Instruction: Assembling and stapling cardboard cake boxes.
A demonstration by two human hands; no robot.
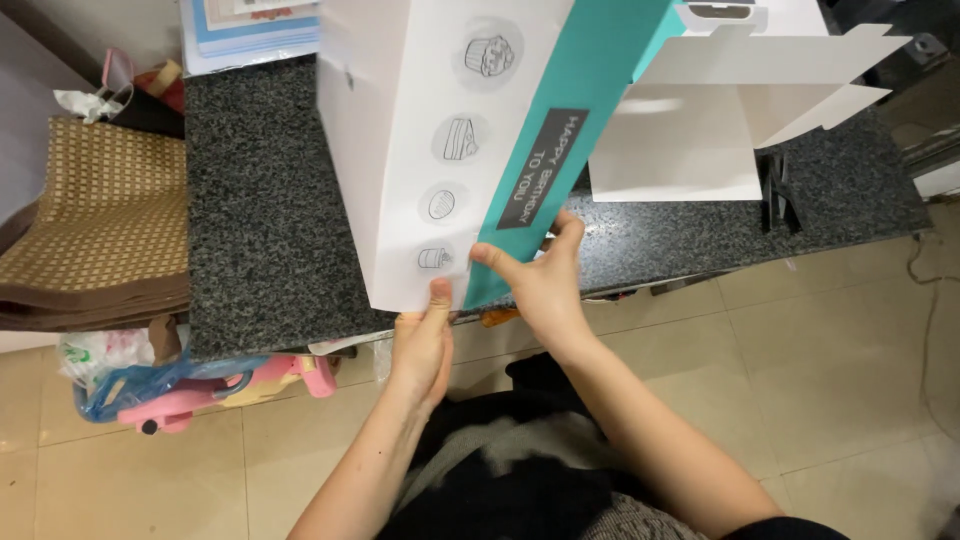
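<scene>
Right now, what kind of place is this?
Probably a home, perhaps a kitchen counter. A speckled dark granite countertop stands over beige floor tiles, with a pink plastic toy and plastic bags tucked beneath. Both hands, left hand and right hand, hold a white-and-teal cardboard cake box.

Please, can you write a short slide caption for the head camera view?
Both hands, left and right, hold a white-and-teal cardboard cake box at the granite counter edge.

Box on counter, woven mat left, toy seemingly below
</scene>
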